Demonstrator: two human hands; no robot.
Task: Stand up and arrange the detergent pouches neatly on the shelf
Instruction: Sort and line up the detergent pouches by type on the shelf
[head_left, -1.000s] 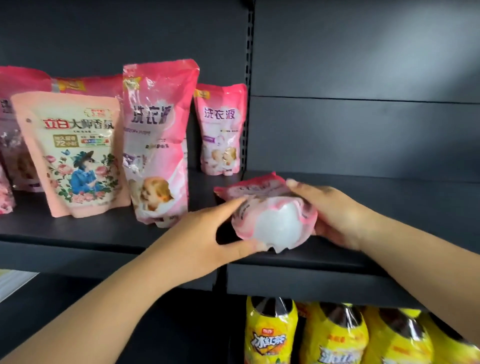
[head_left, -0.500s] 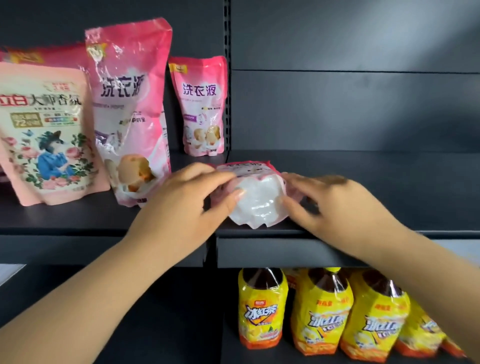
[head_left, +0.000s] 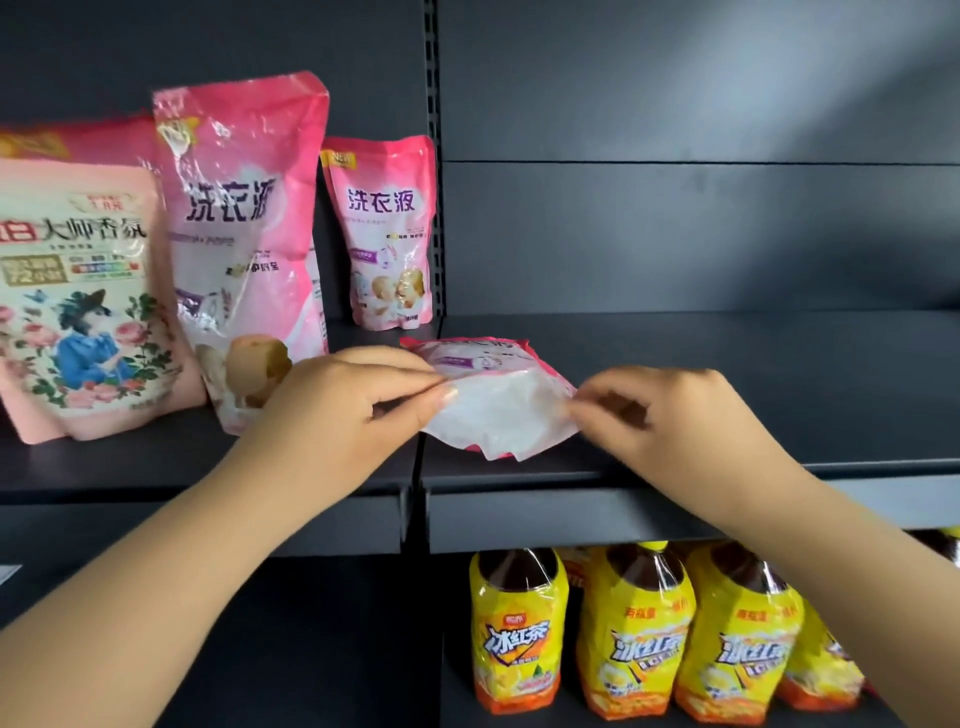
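Small pink pouch (head_left: 498, 402) lies flat near the front edge of the shelf (head_left: 727, 374), white base toward the camera, top pointing at the back wall, so its long axis runs near-to-far. Left hand (head_left: 337, 410) pinches its left edge, right hand (head_left: 670, 421) pinches the right; both equally close. Standing it up likely means tipping the far end upward. Upright pouches (head_left: 244, 249) stand to the left.
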